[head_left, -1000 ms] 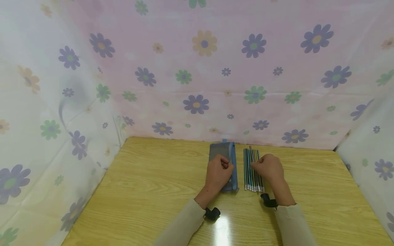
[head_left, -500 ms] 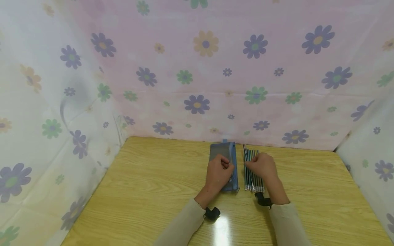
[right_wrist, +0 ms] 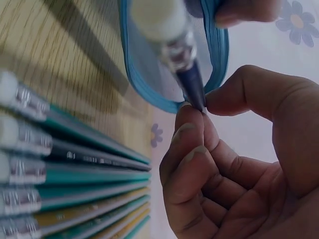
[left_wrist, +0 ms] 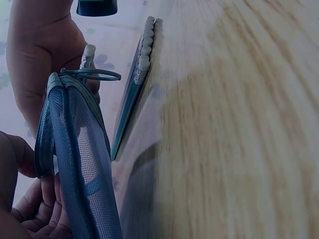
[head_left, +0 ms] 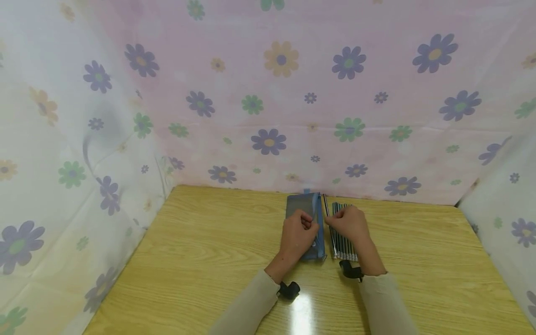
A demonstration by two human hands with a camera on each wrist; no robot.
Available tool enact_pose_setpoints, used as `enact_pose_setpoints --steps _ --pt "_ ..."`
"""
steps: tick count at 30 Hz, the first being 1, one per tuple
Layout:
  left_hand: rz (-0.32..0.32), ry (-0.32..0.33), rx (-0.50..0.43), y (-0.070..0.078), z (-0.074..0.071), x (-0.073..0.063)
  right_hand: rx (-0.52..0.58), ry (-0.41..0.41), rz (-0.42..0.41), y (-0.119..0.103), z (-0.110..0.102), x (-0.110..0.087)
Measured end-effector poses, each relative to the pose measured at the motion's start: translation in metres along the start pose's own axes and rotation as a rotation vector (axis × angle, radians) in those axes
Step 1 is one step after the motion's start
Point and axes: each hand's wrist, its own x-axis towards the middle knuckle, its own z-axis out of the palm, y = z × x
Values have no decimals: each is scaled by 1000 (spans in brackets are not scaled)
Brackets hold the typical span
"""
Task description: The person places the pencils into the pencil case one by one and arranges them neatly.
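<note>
My left hand (head_left: 296, 236) grips the open edge of a blue mesh zip pouch (head_left: 298, 203), thumb and fingers curled round it in the left wrist view. The mouth of the pouch (right_wrist: 137, 84) gapes, rimmed by blue zipper tape. Between thumb and fingertips, my right hand (head_left: 351, 228) pinches one dark pencil (right_wrist: 193, 84) with a white eraser, just right of the pouch. In the head view this pencil slants beside the pouch's right edge. A row of several pencils (head_left: 346, 249) lies under the right hand, eraser ends toward me, their far ends partly hidden by the hand.
Green, dark and yellowish pencils (right_wrist: 94, 174) lie side by side on the wood-grain table (head_left: 201, 242). Flower-printed cloth (head_left: 234, 93) hangs right behind the table and along both sides. A black wrist camera (head_left: 289, 291) sits under the left wrist.
The right hand has moved left from over the pencil row toward the pouch, carrying a dark pencil lifted out of the row. The left hand and pouch stay put.
</note>
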Motion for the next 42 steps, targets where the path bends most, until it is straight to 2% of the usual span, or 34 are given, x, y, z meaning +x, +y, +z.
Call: enact_pose_setpoints --steps 13,20,29,36,42 --pt "33 18 -19 4 0 -1 137 -33 21 0 13 3" --pt "48 20 -25 3 1 -1 182 -11 51 -2 21 4" --pt "24 12 -34 4 0 -1 183 -8 71 -6 25 3" --pt "34 21 -31 4 -1 0 169 -7 45 -7 25 2" --pt "18 17 -37 4 -1 1 165 -1 44 -7 21 1"
